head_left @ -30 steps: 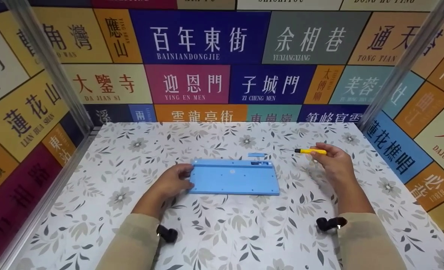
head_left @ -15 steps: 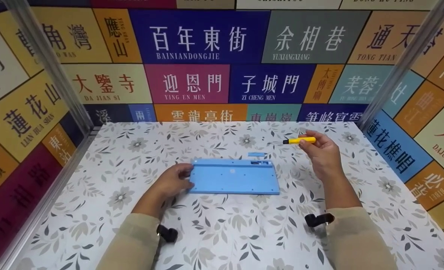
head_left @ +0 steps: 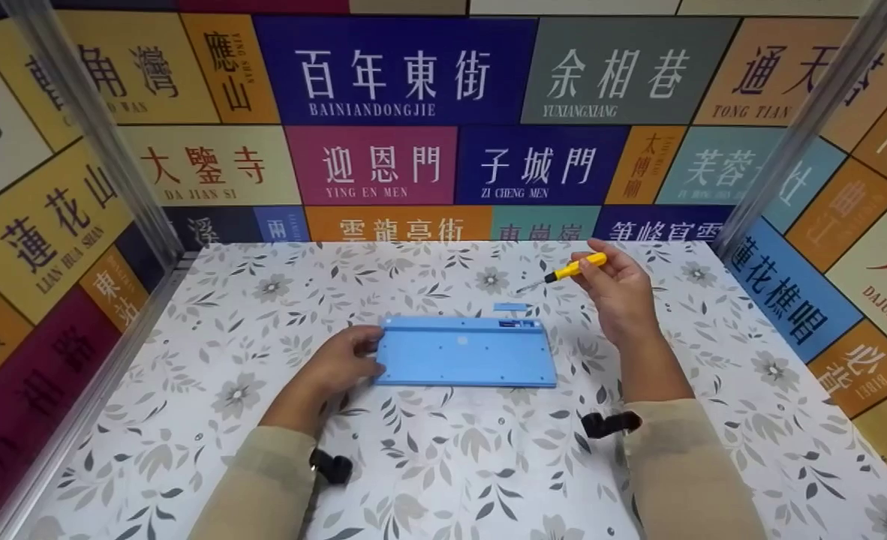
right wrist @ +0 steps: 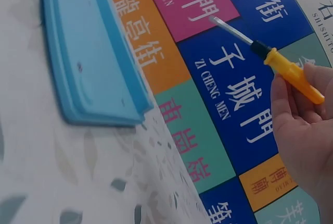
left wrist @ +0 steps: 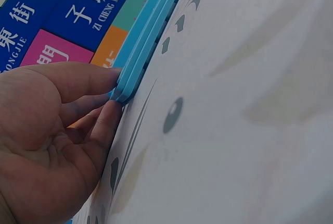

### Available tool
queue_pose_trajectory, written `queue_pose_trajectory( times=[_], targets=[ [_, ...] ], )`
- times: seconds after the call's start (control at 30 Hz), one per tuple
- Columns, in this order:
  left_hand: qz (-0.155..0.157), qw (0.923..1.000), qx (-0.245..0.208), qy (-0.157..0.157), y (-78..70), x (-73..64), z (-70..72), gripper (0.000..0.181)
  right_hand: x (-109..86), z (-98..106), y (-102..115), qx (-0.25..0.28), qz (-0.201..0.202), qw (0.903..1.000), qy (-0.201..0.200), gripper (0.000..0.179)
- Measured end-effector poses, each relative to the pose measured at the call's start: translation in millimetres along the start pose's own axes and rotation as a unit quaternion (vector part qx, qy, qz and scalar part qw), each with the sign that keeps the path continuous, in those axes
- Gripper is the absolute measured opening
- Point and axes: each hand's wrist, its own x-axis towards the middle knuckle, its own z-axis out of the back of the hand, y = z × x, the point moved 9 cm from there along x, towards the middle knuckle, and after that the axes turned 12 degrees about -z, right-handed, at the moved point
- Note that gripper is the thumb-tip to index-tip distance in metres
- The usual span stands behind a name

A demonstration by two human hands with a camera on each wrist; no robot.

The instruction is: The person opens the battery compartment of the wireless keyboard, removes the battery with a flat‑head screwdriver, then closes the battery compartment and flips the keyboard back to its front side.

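Note:
A light blue keyboard lies face down on the table, with screw holes and a pale round mark on its back. Its small battery compartment is uncovered at the far right corner. Just beyond that corner lies a small blue battery cover. My left hand pinches the keyboard's left end between thumb and fingers, as the left wrist view shows from close up. Raised behind and right of the keyboard, my right hand holds a yellow-handled screwdriver, its metal shaft pointing left and downward towards the cover in the head view.
The table has a white cloth with grey leaves and flowers. Panels with coloured name signs rise at the back and both sides. Metal posts stand at the corners. A black camera mount sits on each wrist.
My right hand has moved left and away from me with the screwdriver, whose shaft now tilts downward more. The left hand and keyboard have stayed put.

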Motion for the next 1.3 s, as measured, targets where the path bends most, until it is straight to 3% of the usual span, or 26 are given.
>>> queue_pose_trajectory(
  times=[0.27, 0.67, 1.13, 1.3],
  targets=[
    [-0.003, 1.0000, -0.001, 0.003, -2.4, -1.8, 0.4, 0.068, 5.4, -16, -4, 0.001, 0.007, 1.0000, 0.005, 0.044],
    [-0.010, 0.9999, -0.001, -0.001, -3.1, -0.2, 0.7, 0.068, 10.4, -21, -24, -0.090, 0.005, 0.9959, -0.009, 0.047],
    [0.003, 1.0000, -0.003, -0.002, -0.2, -0.3, 1.0, 0.067, 13.5, -23, -32, -0.117, -0.004, 0.9931, 0.006, 0.048],
    [0.007, 1.0000, -0.002, 0.000, -0.2, 0.1, 0.0, 0.066, 11.5, -27, -31, -0.142, 0.014, 0.9896, 0.015, 0.047]
  ],
)
